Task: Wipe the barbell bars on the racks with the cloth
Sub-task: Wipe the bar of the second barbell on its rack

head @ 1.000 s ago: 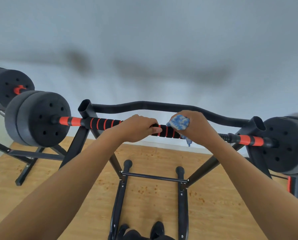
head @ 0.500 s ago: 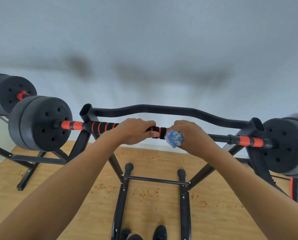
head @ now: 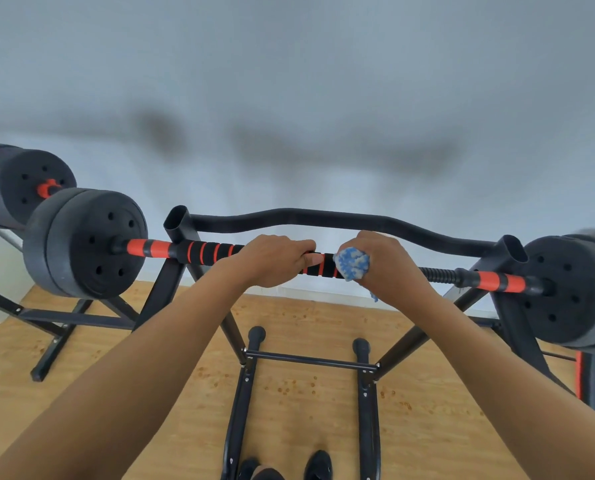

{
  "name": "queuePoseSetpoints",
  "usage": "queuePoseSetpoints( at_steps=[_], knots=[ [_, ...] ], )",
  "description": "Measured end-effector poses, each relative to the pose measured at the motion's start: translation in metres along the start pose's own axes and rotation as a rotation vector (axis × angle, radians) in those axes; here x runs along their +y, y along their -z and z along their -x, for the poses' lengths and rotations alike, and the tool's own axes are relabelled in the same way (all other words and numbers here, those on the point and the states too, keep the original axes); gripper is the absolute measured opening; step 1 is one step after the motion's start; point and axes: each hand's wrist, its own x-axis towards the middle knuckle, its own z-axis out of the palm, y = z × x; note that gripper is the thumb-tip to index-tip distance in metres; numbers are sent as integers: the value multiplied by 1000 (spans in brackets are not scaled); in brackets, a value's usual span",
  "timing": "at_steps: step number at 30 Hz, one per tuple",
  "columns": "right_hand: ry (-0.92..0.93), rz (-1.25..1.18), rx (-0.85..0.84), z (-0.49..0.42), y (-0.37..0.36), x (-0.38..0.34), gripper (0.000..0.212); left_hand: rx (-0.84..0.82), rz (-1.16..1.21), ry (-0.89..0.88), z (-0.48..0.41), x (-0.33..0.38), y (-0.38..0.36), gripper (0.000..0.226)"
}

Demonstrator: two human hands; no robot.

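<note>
A barbell bar (head: 216, 251) with black and orange grip bands lies across a black rack (head: 176, 221), with black weight plates at its left end (head: 85, 242) and right end (head: 566, 289). My left hand (head: 275, 259) grips the bar near its middle. Just to the right, my right hand (head: 389, 268) holds a blue and white cloth (head: 351, 263) wrapped around the bar. A corner of the cloth hangs below my right wrist.
A curved black crossbar (head: 323, 218) joins the rack's uprights behind the bar. A second barbell (head: 26, 181) sits on another rack at the far left. The rack's legs (head: 240, 393) stand on a wooden floor, with my shoes between them. A grey wall is behind.
My right hand has slid the cloth leftward along the bar toward my left hand, then shifted slightly back right. My left hand keeps its grip.
</note>
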Motion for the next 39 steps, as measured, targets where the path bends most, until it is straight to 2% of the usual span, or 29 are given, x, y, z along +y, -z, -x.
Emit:
queuePoseSetpoints(
  at_steps=[3, 5, 7, 8, 10, 11, 13, 16, 17, 20, 22, 25, 27, 28, 31, 33, 35, 37, 39],
  knots=[
    [47, -19, -13, 4, -1, 7, 16, -126, 127, 10, -8, -5, 7, 49],
    [69, -1, -41, 9, -3, 9, 24, -195, 310, 43, -12, -8, 12, 49],
    [58, -10, -54, 10, -3, 8, 27, -187, 297, 51, -11, -6, 16, 47],
    [31, -43, -58, 9, 0, 7, 27, -139, 167, 43, -9, -4, 14, 44],
    [-49, -143, -42, 3, 4, 5, 28, 128, -161, 62, -1, 3, -2, 47],
    [-83, -180, -18, 0, 4, 4, 27, 234, -231, 117, 5, 7, -9, 54],
    [-109, -172, 14, -3, 0, 4, 25, 347, -223, 262, 13, 13, -21, 62],
    [-54, -35, 51, 2, -12, 2, 14, 494, -205, 281, 11, 12, -31, 61],
    [-26, -27, 69, 4, -14, 3, 13, 475, -194, 279, 9, 11, -28, 62],
    [30, -38, 75, 8, -15, 10, 21, 267, -220, 235, 4, 9, -14, 60],
    [45, -16, 56, 10, -13, 11, 25, 203, -151, 185, -7, 1, -9, 59],
    [87, 8, 11, 14, -10, 10, 29, 113, 93, 214, -16, -6, -1, 66],
    [85, -12, -12, 13, -9, 10, 25, 128, -26, 174, -9, -1, -1, 57],
    [51, -47, -1, 8, -8, 10, 21, 196, -90, 164, -3, 0, -6, 58],
    [-117, -153, 4, -3, -5, 7, 19, 410, -163, 184, 12, 7, -22, 76],
    [-150, -164, 65, -4, -7, 4, 14, 449, -290, 170, 14, 6, -34, 76],
    [-109, -114, 126, -1, -11, 1, 11, 409, -371, 125, 10, -1, -35, 65],
    [-43, -39, 99, 2, -15, 3, 9, 339, -353, 43, 8, -3, -25, 52],
    [-14, -30, 85, 1, -15, 7, 10, 218, -193, 0, 0, -6, -11, 60]
  ],
)
